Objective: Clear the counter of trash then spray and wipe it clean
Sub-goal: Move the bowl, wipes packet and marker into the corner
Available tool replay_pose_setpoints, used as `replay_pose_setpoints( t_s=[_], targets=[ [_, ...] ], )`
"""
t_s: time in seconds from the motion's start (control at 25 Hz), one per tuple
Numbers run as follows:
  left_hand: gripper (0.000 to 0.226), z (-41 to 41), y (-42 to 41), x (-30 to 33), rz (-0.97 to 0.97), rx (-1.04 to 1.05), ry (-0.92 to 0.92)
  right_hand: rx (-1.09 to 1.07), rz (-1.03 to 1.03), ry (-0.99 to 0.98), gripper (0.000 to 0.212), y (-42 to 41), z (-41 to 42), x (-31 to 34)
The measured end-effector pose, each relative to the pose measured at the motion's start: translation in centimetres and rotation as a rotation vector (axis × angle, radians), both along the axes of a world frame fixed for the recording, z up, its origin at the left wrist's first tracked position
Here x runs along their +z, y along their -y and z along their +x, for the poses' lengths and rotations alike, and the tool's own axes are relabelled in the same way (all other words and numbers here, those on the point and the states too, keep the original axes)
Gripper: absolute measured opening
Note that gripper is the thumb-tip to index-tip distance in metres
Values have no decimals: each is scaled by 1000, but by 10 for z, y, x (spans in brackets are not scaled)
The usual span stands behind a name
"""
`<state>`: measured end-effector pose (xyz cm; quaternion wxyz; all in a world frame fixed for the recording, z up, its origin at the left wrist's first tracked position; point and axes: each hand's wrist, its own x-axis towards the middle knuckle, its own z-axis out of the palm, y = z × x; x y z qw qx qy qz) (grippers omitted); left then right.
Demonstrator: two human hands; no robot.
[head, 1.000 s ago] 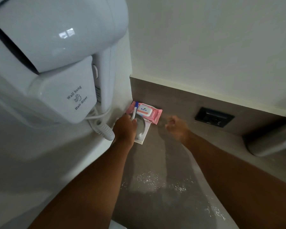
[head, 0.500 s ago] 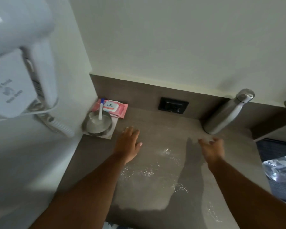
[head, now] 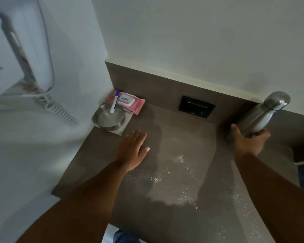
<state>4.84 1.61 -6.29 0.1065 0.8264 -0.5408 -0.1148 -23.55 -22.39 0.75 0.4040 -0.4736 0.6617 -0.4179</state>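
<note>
The grey-brown counter carries scattered white crumbs across its middle and right side. My left hand lies flat with straight fingers over the counter, just in front of a steel bowl that holds a white and blue pen. A pink wet-wipe pack lies behind the bowl in the back left corner. My right hand grips the lower part of a tilted steel bottle at the back right.
A white wall-hung hair dryer with a coiled cord juts out from the left wall. A black socket plate sits in the backsplash. The counter's front edge runs along the bottom of the view.
My right hand moved back and to the right and took hold of the steel bottle. My left hand stayed flat near the bowl. The view shifted right.
</note>
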Motion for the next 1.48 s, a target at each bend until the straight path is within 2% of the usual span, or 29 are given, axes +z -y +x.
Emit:
replay_pose_setpoints(
  t_s=[0.12,0.2,0.32,0.44,0.64,0.8,1.0,1.2,1.48],
  targets=[
    [63,13,-50,6,-51,134,47,141,-10,-64,67,-22,36,1],
    [67,28,-82,4,-36,255,68,272,-46,-17,58,-48,75,-2],
    [71,58,-106,0,17,392,36,452,-88,56,57,-80,148,-5],
    [79,77,-111,-5,84,382,67,567,-64,73,55,-90,206,-7],
    [80,82,-115,-17,90,352,90,567,-86,-10,58,-80,263,-13],
    [79,83,-114,-18,85,355,88,620,-84,-128,72,-64,295,-11],
    [77,81,-114,-20,78,362,74,619,-129,-217,68,-66,310,-19],
    [77,82,-114,-19,72,343,84,617,-97,-189,67,-64,308,-19],
    [77,82,-114,-15,84,324,90,618,7,-133,54,-63,291,-23]
  ],
)
